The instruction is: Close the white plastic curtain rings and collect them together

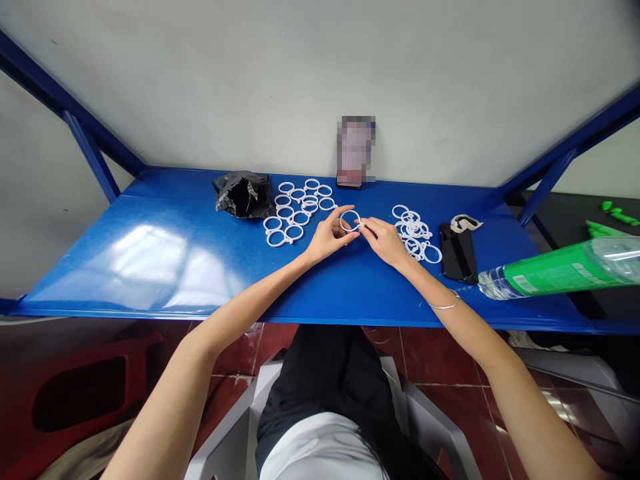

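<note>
Counter [350, 293] in glossy blue, set against a pale wall, carries the white plastic-looking ring work. Above its middle, both hands have hold of one thin white plastic-looking ring [351, 231]. The left hand [327, 239] has its grip spread in a wide curve, forefinger above and thumb below, with the ring between them. The right hand [387, 240] has its grip pinched narrow at the ring's small side tab. Many white rings joined by small tabs [293, 222] lie spread out just beyond the left hand, near a crumpled black plastic bag [257, 183]. A tangled heap of white rings [413, 230] lies just right of the right hand. Farther right are a flat black phone [459, 257], a whitish curled item [457, 222] at its top end, and a clear bottle with a green label [555, 270].
</note>
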Demonstrator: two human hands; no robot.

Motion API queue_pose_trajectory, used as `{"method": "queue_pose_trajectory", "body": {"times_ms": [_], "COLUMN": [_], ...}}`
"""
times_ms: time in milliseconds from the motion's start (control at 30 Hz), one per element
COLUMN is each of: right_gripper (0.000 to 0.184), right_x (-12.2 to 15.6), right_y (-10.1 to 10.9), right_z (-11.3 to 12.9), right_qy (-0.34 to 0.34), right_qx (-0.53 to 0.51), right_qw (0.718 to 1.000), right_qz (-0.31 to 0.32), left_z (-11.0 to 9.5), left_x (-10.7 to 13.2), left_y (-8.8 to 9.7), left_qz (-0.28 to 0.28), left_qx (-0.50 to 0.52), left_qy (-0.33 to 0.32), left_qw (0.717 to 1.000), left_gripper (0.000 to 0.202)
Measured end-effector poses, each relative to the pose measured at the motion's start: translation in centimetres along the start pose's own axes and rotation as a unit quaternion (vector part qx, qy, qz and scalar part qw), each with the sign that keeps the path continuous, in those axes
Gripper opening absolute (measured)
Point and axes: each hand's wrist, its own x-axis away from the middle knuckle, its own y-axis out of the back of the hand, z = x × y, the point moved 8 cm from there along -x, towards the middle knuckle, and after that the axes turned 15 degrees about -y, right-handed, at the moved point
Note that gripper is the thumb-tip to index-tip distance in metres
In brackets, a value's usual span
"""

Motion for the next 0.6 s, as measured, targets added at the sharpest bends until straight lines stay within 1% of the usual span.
{"method": "queue_pose_trajectory", "body": {"times_ms": [167, 300, 600], "right_gripper": [0.038, 0.038, 0.036], "right_x": [-0.05, -0.06, -0.18], "right_y": [-0.07, -0.07, -0.23], "right_z": [-0.1, -0.14, -0.58], "right_qy": [-0.009, -0.009, -0.004], "right_qx": [-0.02, -0.025, -0.016], "right_qw": [1.0, 1.0, 1.0], "right_qz": [0.011, 0.013, 0.012], "left_z": [0.28, 0.46, 0.09], "left_x": [-0.04, -0.04, 0.0], "left_y": [0.04, 0.17, 0.37], "left_qz": [0.012, 0.009, 0.01], "left_qx": [-0.029, -0.045, -0.072], "left_qy": [-0.005, -0.005, 0.006], "left_qw": [0.999, 0.999, 0.997], "left_gripper": [0.062, 0.061, 0.059]}}
